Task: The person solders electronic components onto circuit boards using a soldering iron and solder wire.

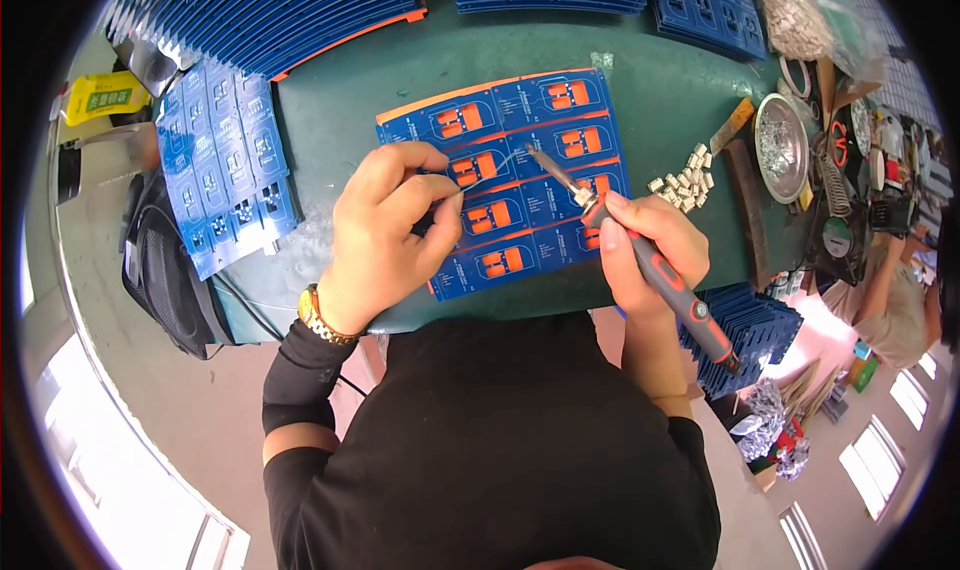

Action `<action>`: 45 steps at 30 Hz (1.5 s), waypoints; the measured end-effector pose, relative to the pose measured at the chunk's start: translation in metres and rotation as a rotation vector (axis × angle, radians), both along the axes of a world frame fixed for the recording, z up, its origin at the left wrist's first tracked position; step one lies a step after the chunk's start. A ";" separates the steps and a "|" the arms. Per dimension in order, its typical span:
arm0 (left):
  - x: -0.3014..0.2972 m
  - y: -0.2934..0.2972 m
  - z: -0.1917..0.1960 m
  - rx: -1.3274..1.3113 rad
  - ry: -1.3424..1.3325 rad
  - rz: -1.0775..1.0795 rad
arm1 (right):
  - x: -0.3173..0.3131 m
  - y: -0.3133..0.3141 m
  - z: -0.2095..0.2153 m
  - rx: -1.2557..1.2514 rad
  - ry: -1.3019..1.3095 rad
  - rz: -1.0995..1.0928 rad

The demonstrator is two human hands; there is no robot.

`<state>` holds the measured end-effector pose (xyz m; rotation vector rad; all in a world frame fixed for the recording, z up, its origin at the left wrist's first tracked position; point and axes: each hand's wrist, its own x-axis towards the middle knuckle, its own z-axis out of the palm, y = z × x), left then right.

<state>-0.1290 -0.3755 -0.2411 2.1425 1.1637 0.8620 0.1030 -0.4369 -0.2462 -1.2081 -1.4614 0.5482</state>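
A blue circuit board panel (460,278) with rows of repeated sections lies on the green table in front of me, orange showing through its cut-outs and along its far edge. Over its left side, my left hand (395,225) pinches a thin strand of solder wire (492,175) between thumb and fingers. The wire's far end runs toward the middle of the panel. My right hand (655,255) grips a grey and red soldering iron (680,295) like a pen. Its tip points at the panel's upper middle, close to the wire's end; whether they touch I cannot tell.
Small metal parts (683,178) are heaped right of the panel, near a round metal tin (782,148). Stacked blue boards (260,15) line the far edge; more boards (222,160) lie at the left. A plastic bag (800,15) sits far right. Another person (890,315) is at the right.
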 end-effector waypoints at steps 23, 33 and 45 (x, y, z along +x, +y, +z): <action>0.004 0.005 -0.011 0.204 0.107 -0.096 | -0.002 0.001 0.002 -0.049 -0.043 0.040; 0.004 0.007 -0.011 0.214 0.163 -0.105 | -0.004 -0.001 -0.002 -0.022 -0.073 0.008; 0.010 0.002 -0.012 0.209 0.165 -0.115 | -0.002 -0.007 -0.007 0.011 -0.040 0.031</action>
